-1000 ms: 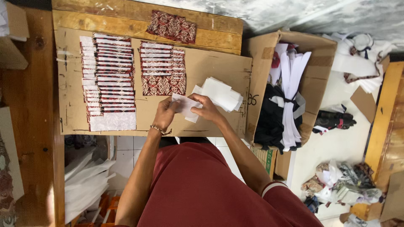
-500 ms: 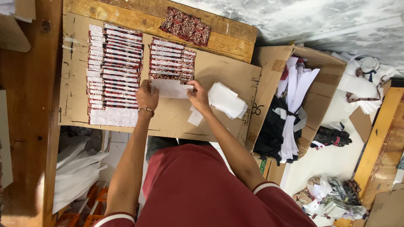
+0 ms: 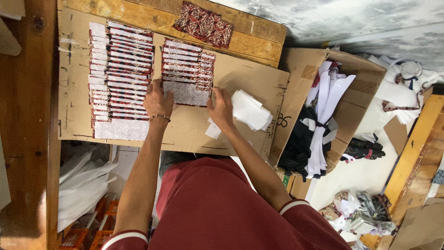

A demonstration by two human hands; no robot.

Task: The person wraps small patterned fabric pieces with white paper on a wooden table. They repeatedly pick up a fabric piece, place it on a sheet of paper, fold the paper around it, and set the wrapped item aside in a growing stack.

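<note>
Across the wooden bench [image 3: 27, 139] lay a flat cardboard sheet [image 3: 194, 127], and on it two rows of overlapped pieces were laid out. Right of the sheet stood an open carton [image 3: 356, 99] with white strips and dark cloth hanging out of it. Beyond that, scraps of cloth lay on the pale floor [image 3: 370, 176]. Low on the left, white bags [image 3: 83, 185] sagged under the bench.

On the sheet, the left row [image 3: 120, 76] ran long, its white-and-red patterned pieces stepped one over the next, ending in a pale piece nearest the person. The right row [image 3: 187, 69] was shorter and ended in a pale patterned piece [image 3: 187, 92]. A red patterned patch [image 3: 203, 24] lay on the far plank, apart from both rows. A white stack [image 3: 249, 111] of folded pieces sat on the sheet just right of the right hand.

Both hands rested on the sheet at the near end of the right row. The left hand [image 3: 158, 101], a bracelet at the wrist, lay flat with fingers spread, touching the left edge of the pale piece. The right hand [image 3: 221, 107] pressed loosely at its right edge, fingers curled, and a small white slip [image 3: 213, 131] showed just beneath it. Neither hand gripped anything fully.
</note>
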